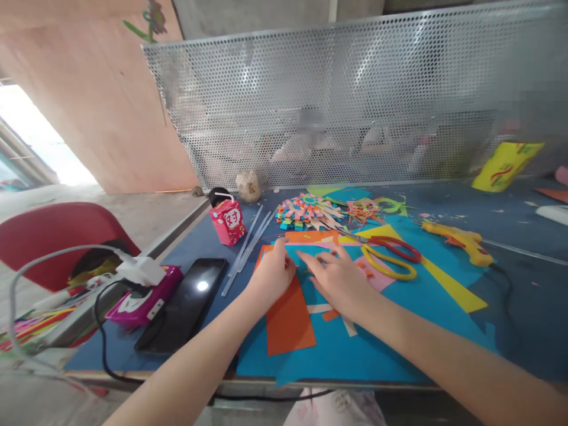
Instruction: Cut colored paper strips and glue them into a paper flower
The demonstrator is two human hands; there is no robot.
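Observation:
My left hand [276, 269] is closed, fingers curled together, over the upper part of an orange paper sheet [290, 319]. What it may hold is hidden under the fingers. My right hand [335, 275] lies beside it with fingers apart, resting on the blue paper [377, 349] and small paper scraps. White strips [320, 308] and an orange scrap [329, 315] lie under its wrist. Scissors with red and yellow handles [390, 273] lie just beyond my right hand. Behind both hands stands a heap of fringed, multicoloured paper flowers [306, 210].
To the left are clear glue sticks [248, 248], a pink drink carton [227, 222], a black phone [184, 307] and a purple power strip [144, 299] with cables. A yellow glue gun [461, 241] and a yellow pouch [506, 167] lie right. A perforated metal screen [310, 77] borders the table's back.

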